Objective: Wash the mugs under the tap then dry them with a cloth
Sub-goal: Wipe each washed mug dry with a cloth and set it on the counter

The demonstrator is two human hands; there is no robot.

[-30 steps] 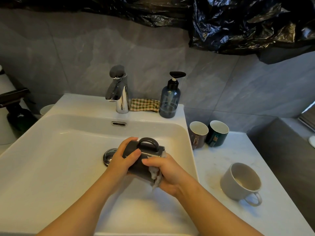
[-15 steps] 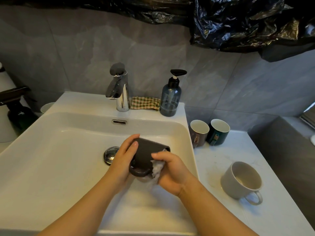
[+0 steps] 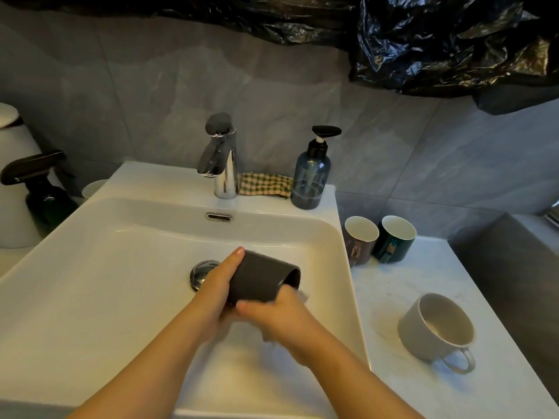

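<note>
Gripping the dark mug (image 3: pixel 260 279) round its base end, the left hand (image 3: pixel 217 285) holds it on its side above the sink (image 3: pixel 90 282), mouth turned to the right and away. The right hand (image 3: pixel 281 316) sits just below and in front of the mug, touching its lower wall. Its fingers are curled round a pale cloth (image 3: pixel 303 295) that peeks out by the rim. A brown mug (image 3: pixel 360 240) and a green mug (image 3: pixel 393 240) stand on the bench (image 3: pixel 393 291), with a grey cup (image 3: pixel 435 328) tilted nearer.
</note>
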